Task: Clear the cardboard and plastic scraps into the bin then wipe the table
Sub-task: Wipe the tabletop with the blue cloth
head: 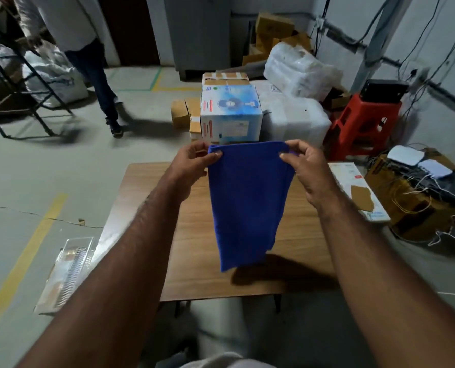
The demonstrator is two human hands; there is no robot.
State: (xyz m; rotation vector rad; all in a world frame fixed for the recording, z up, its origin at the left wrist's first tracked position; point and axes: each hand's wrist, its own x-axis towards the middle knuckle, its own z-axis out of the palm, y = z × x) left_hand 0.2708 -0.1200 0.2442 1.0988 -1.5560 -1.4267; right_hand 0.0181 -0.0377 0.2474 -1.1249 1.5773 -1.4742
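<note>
Both hands are holding a deep blue rectangular cleaning cloth [247, 197] up in the air above the small wooden-topped table [146, 187]. The left hand [194, 162] is pinching the cloth's top left corner between thumb and curled fingers, and the right hand [304, 166] is pinching the top right corner in the same way. The cloth is hanging straight down from the two hands, its lower edge dangling above the table's near half and casting a dark shadow on the wood just to the right of it.

A clear plastic blister tray with a ribbed insert [67, 272] is lying on the grey concrete floor just beside the table's left edge. A flat white carton with a torn brown patch [359, 189] is lying near the table's right side, against a brown cardboard box [406, 208] that is carrying white router-like devices [405, 155] and tangled cables.

Beyond the table's far edge a white and blue printed cardboard box [231, 112] is standing, with white plastic-wrapped bundles [298, 118] to its right and a red plastic stool [364, 123] farther right. At the far left a person in dark trousers [93, 75] is standing beside a black metal frame [16, 83].
</note>
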